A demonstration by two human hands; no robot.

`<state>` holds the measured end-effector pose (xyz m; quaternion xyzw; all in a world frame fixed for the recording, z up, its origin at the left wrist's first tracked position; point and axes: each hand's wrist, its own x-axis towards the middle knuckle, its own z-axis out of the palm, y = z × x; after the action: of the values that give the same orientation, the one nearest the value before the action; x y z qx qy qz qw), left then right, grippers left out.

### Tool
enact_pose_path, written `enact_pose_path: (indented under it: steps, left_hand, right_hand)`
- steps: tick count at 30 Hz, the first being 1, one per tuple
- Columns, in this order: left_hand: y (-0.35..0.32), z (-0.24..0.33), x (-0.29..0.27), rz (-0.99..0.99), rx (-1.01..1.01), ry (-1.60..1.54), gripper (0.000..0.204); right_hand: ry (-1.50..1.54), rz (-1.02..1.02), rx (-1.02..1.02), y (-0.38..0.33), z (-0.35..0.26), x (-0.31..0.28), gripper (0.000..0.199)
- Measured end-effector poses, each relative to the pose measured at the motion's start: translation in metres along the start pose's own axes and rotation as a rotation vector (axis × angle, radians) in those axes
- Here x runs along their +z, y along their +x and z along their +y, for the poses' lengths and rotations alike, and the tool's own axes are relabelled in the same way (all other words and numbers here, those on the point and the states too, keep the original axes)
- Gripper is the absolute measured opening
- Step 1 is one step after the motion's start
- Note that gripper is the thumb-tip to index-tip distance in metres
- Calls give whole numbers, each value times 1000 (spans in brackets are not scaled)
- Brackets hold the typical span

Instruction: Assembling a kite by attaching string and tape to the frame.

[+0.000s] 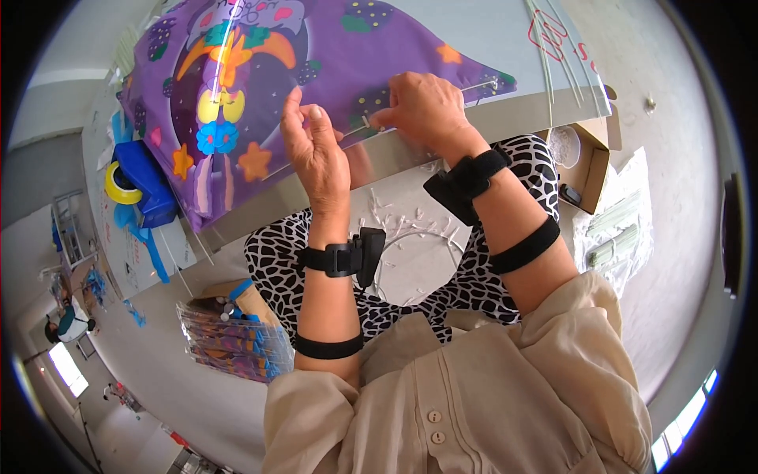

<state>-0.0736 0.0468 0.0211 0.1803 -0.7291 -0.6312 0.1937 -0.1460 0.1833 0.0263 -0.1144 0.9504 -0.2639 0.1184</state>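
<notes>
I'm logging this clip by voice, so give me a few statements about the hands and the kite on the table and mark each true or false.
1. Both hands work at the lower edge of the purple kite. True.
2. The right hand pinches a thin white rod. True.
3. The left hand holds the tape dispenser. False: the blue tape dispenser sits untouched at the table's left.
4. The cardboard box lies on the kite. False: it is off to the right, below the table edge.
</notes>
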Motion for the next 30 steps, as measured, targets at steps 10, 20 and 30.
enact_pose_path:
  steps: [10, 20, 30]
  left_hand:
    - [-12, 7, -26, -103, -526, -428, 26]
    - [-10, 6, -24, -214, -669, -522, 22]
    - [-10, 5, -20, -179, -630, -413, 20]
  right_hand:
    - [-160, 25, 26, 9, -13, -4, 36]
    - [-127, 125, -19, 4, -8, 4, 35]
    - [-84, 190, -58, 5, 0, 14, 42]
